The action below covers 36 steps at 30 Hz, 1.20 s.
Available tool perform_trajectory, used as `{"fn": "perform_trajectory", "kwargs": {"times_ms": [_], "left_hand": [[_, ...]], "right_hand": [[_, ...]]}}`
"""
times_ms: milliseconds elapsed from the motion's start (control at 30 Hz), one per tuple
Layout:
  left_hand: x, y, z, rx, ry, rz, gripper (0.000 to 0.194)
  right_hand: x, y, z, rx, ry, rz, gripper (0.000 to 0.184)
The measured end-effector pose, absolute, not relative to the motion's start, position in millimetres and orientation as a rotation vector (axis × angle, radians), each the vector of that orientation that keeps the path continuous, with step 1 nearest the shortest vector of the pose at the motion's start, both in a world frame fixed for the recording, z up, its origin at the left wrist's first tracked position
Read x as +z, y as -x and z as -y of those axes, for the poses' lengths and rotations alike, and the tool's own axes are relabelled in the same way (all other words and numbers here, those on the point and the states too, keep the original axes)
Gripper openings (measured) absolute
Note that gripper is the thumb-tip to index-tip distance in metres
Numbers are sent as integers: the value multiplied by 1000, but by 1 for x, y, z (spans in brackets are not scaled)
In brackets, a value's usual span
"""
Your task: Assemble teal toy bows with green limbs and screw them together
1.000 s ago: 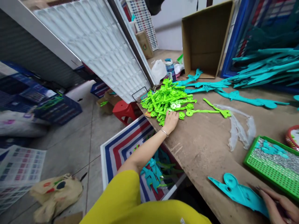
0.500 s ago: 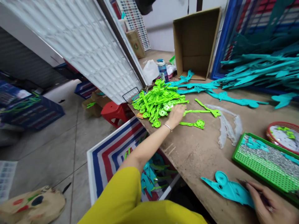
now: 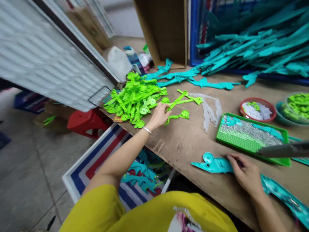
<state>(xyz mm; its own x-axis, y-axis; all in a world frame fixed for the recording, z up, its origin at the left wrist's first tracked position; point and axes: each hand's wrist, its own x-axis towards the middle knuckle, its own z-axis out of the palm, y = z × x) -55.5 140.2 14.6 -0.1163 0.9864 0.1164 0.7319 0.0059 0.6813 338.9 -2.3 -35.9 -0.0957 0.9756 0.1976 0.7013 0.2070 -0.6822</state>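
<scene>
My left hand (image 3: 159, 115), with a bracelet at the wrist, is closed at the right edge of a heap of lime-green plastic parts (image 3: 135, 96). Its fingertips pinch one long green plastic part (image 3: 177, 100), which slants up and right across another. Below it lies a green part with a round disc end (image 3: 185, 114). My right hand (image 3: 245, 172) rests over a long teal plastic part (image 3: 212, 165) on the table, covering its middle. Its fingers curl around something small and dark, too blurred and hidden to name.
Beyond the right hand stands a green basket (image 3: 253, 146) of small metal pieces, with a red basket (image 3: 270, 118) behind. A blue crate (image 3: 193, 48) of teal parts is at the back right. Below the table edge, a striped container (image 3: 96, 161) holds teal parts. A grey bar (image 3: 285, 149) juts in from the right.
The view has swung right and down. My left hand has drawn slightly away from the heap, with a green part now raised in its fingers. My right hand stays at the teal part.
</scene>
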Motion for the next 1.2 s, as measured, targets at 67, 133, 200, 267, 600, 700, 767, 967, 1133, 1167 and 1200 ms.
{"fn": "perform_trajectory", "kwargs": {"times_ms": [67, 133, 200, 267, 600, 700, 767, 967, 1133, 1167, 1200], "left_hand": [[7, 24, -109, 830, -1632, -1692, 21], [0, -10, -77, 880, -1260, -1386, 30], [-7, -44, -50, 935, -823, -1161, 45], [-15, -72, -32, 999, -652, -1145, 54], [-34, -101, -10, 1181, -770, -1375, 109], [-33, -100, -6, 1135, -820, -1393, 107], [-33, -98, -6, 1094, -949, -1432, 79], [-35, -87, -3, 942, -1323, -1618, 39], [-24, -84, 1, 741, -1389, -1641, 29], [-20, -83, 0, 707, -1397, -1636, 27], [-16, -83, -1, 673, -1413, -1633, 26]], "right_hand": [[-32, -336, 3, 613, 1574, 1826, 26], [-29, -331, 4, 654, 1576, 1804, 25], [-28, -327, 5, 675, 1570, 1798, 23], [-27, -324, 6, 677, 1561, 1797, 22], [-23, -321, 7, 655, 1536, 1791, 21], [-23, -322, 7, 663, 1525, 1794, 21], [-23, -322, 7, 656, 1519, 1799, 21], [-23, -323, 8, 627, 1508, 1767, 18], [-23, -324, 9, 591, 1491, 1773, 16], [-23, -324, 9, 584, 1490, 1779, 15], [-23, -324, 10, 578, 1489, 1786, 15]]}}
